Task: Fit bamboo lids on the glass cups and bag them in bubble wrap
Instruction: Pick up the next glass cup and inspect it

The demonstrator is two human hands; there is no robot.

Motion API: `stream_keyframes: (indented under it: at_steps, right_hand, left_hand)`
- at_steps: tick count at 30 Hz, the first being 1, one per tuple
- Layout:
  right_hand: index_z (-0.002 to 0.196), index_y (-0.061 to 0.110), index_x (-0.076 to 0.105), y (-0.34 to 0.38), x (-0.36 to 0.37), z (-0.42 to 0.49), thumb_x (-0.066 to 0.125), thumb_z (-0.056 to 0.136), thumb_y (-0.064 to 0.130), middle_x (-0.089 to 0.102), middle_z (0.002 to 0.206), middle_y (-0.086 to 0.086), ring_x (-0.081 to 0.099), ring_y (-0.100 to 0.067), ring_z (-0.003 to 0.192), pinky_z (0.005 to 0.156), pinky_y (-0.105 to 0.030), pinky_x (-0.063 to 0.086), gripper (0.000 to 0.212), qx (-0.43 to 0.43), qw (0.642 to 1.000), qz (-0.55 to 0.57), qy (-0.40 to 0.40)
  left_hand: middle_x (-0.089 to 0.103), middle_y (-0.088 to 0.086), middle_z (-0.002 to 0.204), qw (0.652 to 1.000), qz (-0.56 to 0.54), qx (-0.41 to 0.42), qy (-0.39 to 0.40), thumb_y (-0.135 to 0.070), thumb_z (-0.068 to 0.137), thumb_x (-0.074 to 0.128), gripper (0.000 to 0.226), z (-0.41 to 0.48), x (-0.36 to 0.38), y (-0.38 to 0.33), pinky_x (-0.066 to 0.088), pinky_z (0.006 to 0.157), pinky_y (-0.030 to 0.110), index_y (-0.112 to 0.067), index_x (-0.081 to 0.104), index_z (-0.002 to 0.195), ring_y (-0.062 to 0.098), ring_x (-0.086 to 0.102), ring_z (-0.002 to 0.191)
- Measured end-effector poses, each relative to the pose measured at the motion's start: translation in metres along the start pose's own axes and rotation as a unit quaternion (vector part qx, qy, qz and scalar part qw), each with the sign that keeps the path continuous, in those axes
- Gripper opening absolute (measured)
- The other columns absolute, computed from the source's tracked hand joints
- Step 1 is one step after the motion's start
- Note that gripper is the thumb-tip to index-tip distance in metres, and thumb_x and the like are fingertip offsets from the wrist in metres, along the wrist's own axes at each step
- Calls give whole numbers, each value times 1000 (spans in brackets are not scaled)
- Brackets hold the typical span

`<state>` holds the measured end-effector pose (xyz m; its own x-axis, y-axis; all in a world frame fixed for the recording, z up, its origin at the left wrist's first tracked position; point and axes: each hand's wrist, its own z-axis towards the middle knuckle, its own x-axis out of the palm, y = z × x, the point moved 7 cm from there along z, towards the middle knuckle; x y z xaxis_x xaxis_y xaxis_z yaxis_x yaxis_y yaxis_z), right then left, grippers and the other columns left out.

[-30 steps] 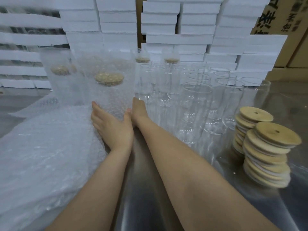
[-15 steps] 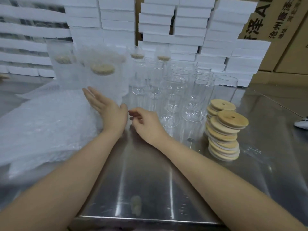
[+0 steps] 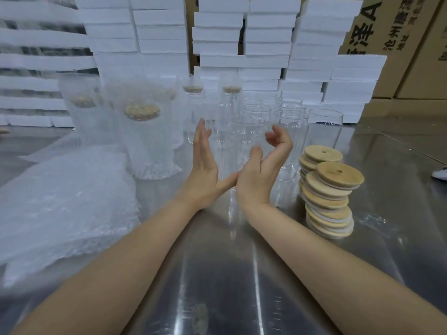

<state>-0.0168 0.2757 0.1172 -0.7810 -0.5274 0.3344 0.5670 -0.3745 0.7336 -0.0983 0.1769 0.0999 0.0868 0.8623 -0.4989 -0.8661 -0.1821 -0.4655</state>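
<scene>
Glass cup (image 3: 246,128) just beyond and between left grip (image 3: 204,172) and right grip (image 3: 261,180), both loose, empty.

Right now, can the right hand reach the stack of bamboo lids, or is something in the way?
Probably yes. The right hand seems empty, raised close beside the stack of bamboo lids; the glass cups stand further back, so the way over the metal table looks free.

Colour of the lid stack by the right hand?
Light tan bamboo lids with whitish rings between them; head view.
</scene>
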Motion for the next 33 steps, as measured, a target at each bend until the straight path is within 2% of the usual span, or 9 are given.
stream_keyframes:
  at_steps: [3, 5, 10, 13, 16, 19, 22, 27, 33]
  right_hand:
    - [128, 30, 32, 0, 14, -7, 41, 83, 5, 46, 118, -1, 50, -15, 108, 100, -46, 42, 52, 11, 997, 52, 60]
    - [131, 29, 32, 1, 22, -14, 41, 84, 3, 46, 118, 2, 50, -13, 107, 98, -29, 41, 54, -8, 994, 37, 107]
    - [125, 29, 38, -11, 25, -8, 40, 86, 6, 45, 121, -4, 50, -16, 105, 91, -19, 41, 45, -10, 989, 28, 146]
    - [116, 26, 51, -32, 32, -1, 37, 98, 16, 50, 122, -1, 54, -11, 105, 93, -18, 43, 26, 82, 980, 11, 183]
    - [111, 23, 62, -65, 47, -15, 24, 106, 39, 64, 110, 3, 62, -11, 92, 83, -30, 51, 42, 309, 906, 77, 278]
    - [116, 22, 61, -70, 57, -32, 15, 99, 60, 64, 98, -3, 64, -19, 90, 81, -45, 56, 62, 417, 824, 173, 341]
    - [130, 17, 54, -71, 57, -35, 13, 98, 63, 62, 105, -9, 64, -25, 93, 84, -51, 55, 70, 436, 810, 185, 346]
    - [140, 14, 46, -70, 56, -34, 13, 98, 62, 58, 129, -14, 64, -29, 105, 78, -44, 58, 72, 437, 808, 178, 352]
    - [118, 16, 55, -70, 55, -27, 22, 101, 55, 70, 100, -6, 72, -18, 86, 69, -43, 60, 53, 414, 825, 199, 329]
  left_hand:
    - [4, 2, 157, 992, -62, -78, 77, -48, 80, 65, 115, -2, 10, 14, 33, 112, 31, -31, -36, 133, 15, 39, 134]
    - [23, 11, 152, 986, -84, -107, 95, -47, 81, 66, 117, -3, 12, 21, 38, 108, 30, -26, -36, 135, 22, 48, 127]
    - [43, 5, 134, 975, -144, -164, -30, -16, 75, 81, 110, 1, -7, 31, 46, 100, 33, -15, -3, 146, 17, 55, 115]
    - [51, 4, 125, 952, -206, -193, -116, -23, 68, 82, 92, 1, -18, 33, 49, 89, 29, -14, 17, 133, 14, 59, 102]
    - [59, -2, 118, 902, -334, -242, -125, -35, 69, 72, 79, -3, -13, 36, 52, 85, 25, -22, 28, 132, 12, 62, 99]
    - [71, -10, 96, 863, -407, -286, -88, -47, 66, 73, 75, -2, -1, 42, 54, 80, 30, -36, 40, 132, 14, 66, 97]
    - [70, -13, 113, 866, -404, -294, -30, -51, 66, 70, 65, 0, 2, 46, 53, 75, 24, -46, 44, 125, 9, 67, 103]
    - [56, -23, 129, 883, -372, -285, 10, -56, 65, 66, 73, -4, 2, 53, 44, 98, 31, -47, 42, 134, -3, 57, 115]
    - [40, -21, 142, 911, -311, -269, 0, -62, 66, 54, 74, -6, -2, 43, 27, 114, 34, -53, 28, 136, 5, 40, 134]
